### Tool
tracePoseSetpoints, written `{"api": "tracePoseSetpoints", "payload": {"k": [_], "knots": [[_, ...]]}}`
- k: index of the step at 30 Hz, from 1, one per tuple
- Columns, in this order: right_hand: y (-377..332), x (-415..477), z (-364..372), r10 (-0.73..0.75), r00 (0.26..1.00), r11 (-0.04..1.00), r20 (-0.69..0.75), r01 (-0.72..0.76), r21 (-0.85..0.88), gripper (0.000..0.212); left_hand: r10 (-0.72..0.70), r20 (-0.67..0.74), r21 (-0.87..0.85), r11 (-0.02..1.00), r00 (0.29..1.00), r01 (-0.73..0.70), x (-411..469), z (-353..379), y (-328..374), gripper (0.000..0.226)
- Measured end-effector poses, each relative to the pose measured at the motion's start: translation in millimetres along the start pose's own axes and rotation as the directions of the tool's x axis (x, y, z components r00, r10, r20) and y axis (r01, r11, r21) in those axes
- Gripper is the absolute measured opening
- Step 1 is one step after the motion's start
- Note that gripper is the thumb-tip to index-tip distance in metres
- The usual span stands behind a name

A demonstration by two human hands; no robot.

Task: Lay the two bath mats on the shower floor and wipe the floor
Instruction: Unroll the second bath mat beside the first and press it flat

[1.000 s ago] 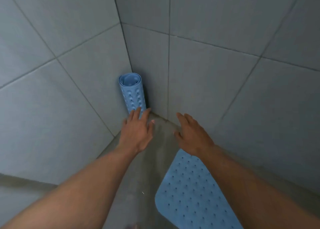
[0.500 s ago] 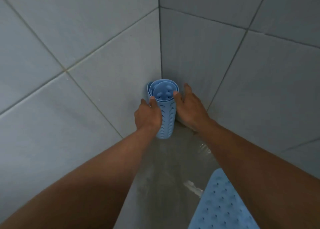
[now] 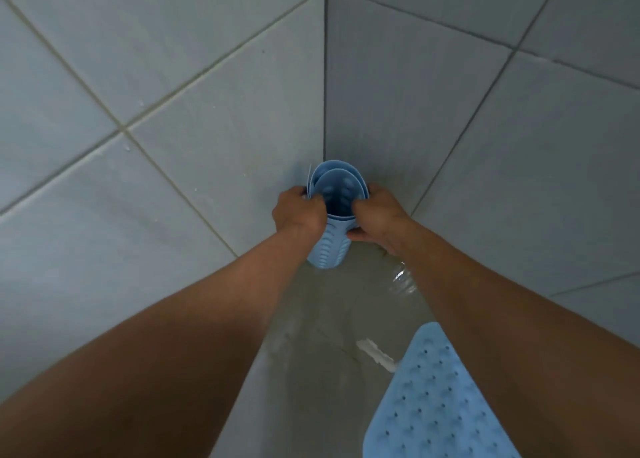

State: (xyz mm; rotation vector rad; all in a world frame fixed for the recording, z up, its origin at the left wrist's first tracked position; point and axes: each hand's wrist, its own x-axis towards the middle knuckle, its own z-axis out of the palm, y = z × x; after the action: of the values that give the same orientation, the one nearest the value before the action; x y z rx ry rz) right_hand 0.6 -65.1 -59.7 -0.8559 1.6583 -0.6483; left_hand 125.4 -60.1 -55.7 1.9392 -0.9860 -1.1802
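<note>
Gripping one rolled mat (image 3: 327,246), two hands.

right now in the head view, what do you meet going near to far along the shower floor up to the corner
flat bath mat → white smear on the wet floor → bare wet floor → rolled bath mat standing upright in the corner, left hand and right hand each closed on its top → tiled wall corner

Head cam, steep down, close.

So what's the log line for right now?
left hand: grip on rolled blue rubber mat | right hand: same | flat blue mat: laid
</note>
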Motion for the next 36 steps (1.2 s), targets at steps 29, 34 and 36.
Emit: {"api": "tracePoseSetpoints", "payload": {"k": [29,34,36], "knots": [[239.8,-443.0,-46.8,0.058,0.994,0.994,0.089,-0.066,0.091,0.044,-0.136,-0.013,-0.261,0.957,0.991,0.127,-449.7,-82.9,-172.4,0.04],[291.2,-506.4,-38.2,0.103,0.995,0.994,0.003,-0.103,0.025,0.052,-0.101,0.162,-0.199,0.971,0.982,0.133,-503.9,-95.7,-212.1,0.036],[307.4,-531.7,-34.0,0.104,0.994,0.994,-0.024,-0.104,0.032,0.052,-0.089,0.197,-0.166,0.979,0.976,0.123,-522.9,-100.8,-225.8,0.035]]}}
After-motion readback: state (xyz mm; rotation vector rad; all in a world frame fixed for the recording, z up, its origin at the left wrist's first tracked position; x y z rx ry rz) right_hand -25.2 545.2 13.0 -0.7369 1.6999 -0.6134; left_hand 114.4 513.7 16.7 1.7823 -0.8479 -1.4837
